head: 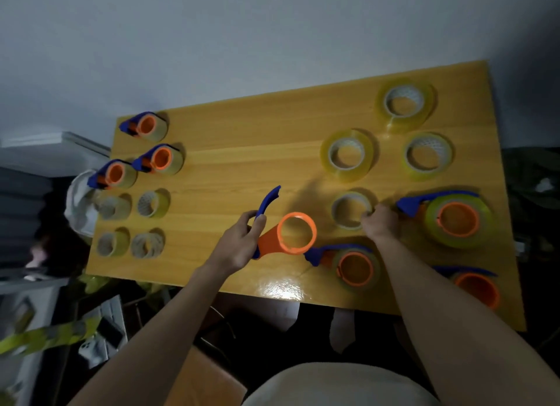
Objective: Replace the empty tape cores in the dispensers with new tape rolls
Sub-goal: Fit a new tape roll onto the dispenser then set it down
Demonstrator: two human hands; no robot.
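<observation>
A: Left hand (239, 245) first — grip state?
B: Fingers wrapped tight round the handle of an empty dispenser (286, 233), orange spool bare, blue blade arm sticking up and away. It's held just above the table (242, 139).
A: Right hand (380, 224)?
B: Fingertips pinched on the near-right edge of a thin core (351, 210), which lies flat on the table just beyond the bare spool. Grip closed on that ring.
A: Around the hands?
B: Loaded dispenser (354, 268) just beside the right wrist, a bigger one (454, 219) right of the hand, and a third (475, 287) at the near right edge, partly cut off by the forearm.
A: New rolls?
B: Three full rolls lying flat at far right — one (347, 154) beyond the core, one (428, 155) to its right, one (404, 102) near the far edge.
A: Left side?
B: Three small loaded dispensers (157, 158) in a cluster at far left, four small cores (151, 204) below them. Blurry there — can't tell how much tape is left on them.
</observation>
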